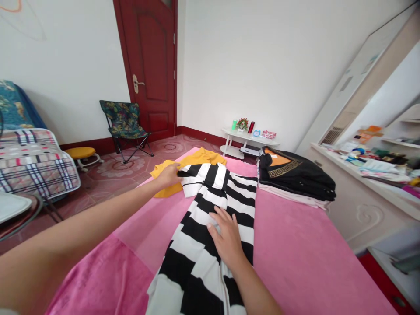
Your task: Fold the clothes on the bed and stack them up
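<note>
A black-and-white striped garment (205, 214) lies lengthwise on the pink bed cover (288, 245), with one side folded over toward its middle. My left hand (169, 175) is at its far left, fingers closed on the edge of a sleeve-like part. My right hand (226, 236) rests flat on the middle of the garment, fingers spread. Beyond and partly under the striped cloth is a yellow garment (205, 155), which lies loosely at the far end of the bed.
A stack of folded dark clothes (295, 175) sits at the bed's far right. A cluttered counter (370, 175) runs along the right. Past the bed stand a small white table (252, 138), a folding chair (126, 122) and a yellow stool (82, 153), near a red door (152, 65).
</note>
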Demonstrator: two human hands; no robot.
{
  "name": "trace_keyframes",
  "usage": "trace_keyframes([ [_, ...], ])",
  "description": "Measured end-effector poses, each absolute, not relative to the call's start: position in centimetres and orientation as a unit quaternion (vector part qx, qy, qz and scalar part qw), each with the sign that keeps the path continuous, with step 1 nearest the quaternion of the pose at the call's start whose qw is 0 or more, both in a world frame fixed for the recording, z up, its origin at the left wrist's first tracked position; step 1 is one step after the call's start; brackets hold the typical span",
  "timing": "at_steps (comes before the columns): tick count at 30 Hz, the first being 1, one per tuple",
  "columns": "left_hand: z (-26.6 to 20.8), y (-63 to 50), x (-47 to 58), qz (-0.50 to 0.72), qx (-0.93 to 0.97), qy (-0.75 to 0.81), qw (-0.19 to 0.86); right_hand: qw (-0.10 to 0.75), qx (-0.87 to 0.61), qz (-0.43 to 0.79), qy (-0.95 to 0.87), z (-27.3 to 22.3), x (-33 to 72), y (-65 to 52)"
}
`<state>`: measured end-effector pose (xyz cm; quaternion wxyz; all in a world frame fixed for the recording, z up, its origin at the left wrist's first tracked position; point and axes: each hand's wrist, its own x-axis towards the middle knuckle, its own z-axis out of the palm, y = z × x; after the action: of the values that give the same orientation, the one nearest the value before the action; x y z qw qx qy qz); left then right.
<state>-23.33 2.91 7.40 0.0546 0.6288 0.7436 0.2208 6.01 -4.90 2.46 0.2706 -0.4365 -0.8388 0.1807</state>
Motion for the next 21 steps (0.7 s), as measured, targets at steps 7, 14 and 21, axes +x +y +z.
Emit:
trace_keyframes([
  [7,7.0,8.0,-22.0,0.184,0.563,0.805,0.0,0.412,-0.423,0.273,-0.76,1.6,6.3,-3.6],
  [14,13.4,6.6,-17.1,0.305,0.674,0.659,-0.132,0.61,-0.411,0.454,-0.503,0.9,7.5,-2.6],
  [21,12.2,-7.5,-14.3,0.215,0.921,0.313,-0.081,0.681,-0.37,0.571,-0.269,1.5,10.0,-0.5],
])
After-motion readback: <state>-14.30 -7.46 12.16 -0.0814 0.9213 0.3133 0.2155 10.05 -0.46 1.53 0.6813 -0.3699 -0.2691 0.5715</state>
